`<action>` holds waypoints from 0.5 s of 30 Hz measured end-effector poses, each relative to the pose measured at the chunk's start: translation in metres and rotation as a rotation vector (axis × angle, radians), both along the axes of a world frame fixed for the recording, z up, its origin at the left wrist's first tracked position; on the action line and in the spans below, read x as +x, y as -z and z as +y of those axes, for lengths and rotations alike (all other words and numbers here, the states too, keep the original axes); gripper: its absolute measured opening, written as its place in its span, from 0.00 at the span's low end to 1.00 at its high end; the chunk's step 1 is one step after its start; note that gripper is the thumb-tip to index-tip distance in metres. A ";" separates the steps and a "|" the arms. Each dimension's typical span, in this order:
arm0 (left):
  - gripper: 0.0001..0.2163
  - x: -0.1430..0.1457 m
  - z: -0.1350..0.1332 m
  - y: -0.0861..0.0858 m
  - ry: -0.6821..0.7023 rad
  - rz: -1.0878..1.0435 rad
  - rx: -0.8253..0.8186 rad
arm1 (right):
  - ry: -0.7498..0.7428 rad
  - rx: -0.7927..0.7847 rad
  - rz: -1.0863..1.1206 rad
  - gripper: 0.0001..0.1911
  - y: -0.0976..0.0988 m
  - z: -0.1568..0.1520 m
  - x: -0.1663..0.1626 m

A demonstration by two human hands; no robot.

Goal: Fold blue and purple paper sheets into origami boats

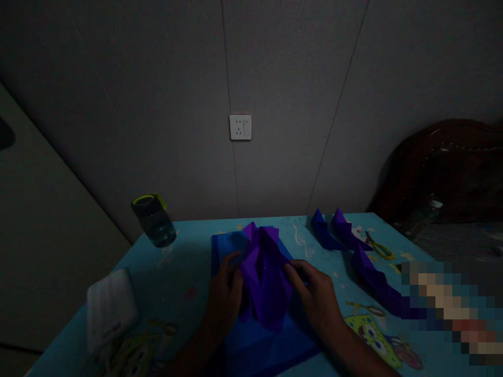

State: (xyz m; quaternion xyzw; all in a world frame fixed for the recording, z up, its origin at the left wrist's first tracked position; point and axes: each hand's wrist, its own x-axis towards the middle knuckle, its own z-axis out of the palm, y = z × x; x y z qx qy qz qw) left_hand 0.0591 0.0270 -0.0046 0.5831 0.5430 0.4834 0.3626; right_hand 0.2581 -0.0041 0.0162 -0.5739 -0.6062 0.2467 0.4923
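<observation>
A partly folded sheet of purple origami paper point(271, 293) stands upright between my hands, with creases and flaps spreading open toward the top. My left hand point(226, 288) grips its left edge, the thumb in front and the fingers partly hidden behind. On the other side, my right hand point(312, 288) pinches the right edge between thumb and fingers. Beneath the paper lies a stack of blue sheets point(271, 351) on the tabletop.
Folded paper boats, a blue one point(323, 233) and purple ones point(371, 275), lie at the right near yellow-handled scissors point(381, 251). A water bottle point(157, 222) stands back left, a white power bank point(111, 309) front left. The patterned blue table point(188, 272) meets a wall with a socket point(240, 127).
</observation>
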 end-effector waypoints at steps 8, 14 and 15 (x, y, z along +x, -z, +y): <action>0.17 -0.006 -0.001 -0.017 0.174 -0.567 -0.238 | -0.115 -0.349 0.650 0.18 -0.006 0.020 0.030; 0.21 -0.002 -0.005 -0.017 0.225 -0.791 -0.275 | -0.233 -0.468 0.881 0.17 0.000 0.022 0.033; 0.20 -0.002 -0.005 -0.016 0.235 -0.793 -0.265 | -0.250 -0.469 0.898 0.17 0.001 0.023 0.033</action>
